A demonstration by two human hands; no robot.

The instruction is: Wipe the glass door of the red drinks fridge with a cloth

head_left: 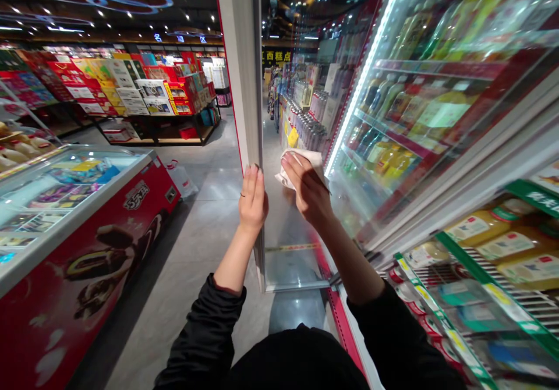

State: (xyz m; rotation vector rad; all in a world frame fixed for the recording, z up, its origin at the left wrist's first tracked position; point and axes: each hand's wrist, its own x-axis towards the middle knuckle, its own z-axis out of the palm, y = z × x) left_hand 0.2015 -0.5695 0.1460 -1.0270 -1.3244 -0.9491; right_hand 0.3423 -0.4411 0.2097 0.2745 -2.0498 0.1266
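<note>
A glass cooler door [288, 268] stands swung out in front of me, with a pale metal frame [244, 87] along its left edge. My left hand [252, 201] lies against that frame, fingers stretched upward and close together; its thumb is hidden. Under my right hand [308, 189] is a folded white cloth [317, 160], pressed flat to the glass. The fingers hold it, and part of it sticks out around them. Bottles and shelves show in the glass of the door.
On the right, open cooler shelves [463, 262] carry juice bottles [502, 227] and other packs. A red chest freezer [109, 250] stands at left, with a white plastic bag [181, 179] on the floor behind it. Stacked gift boxes [152, 96] fill a display farther back.
</note>
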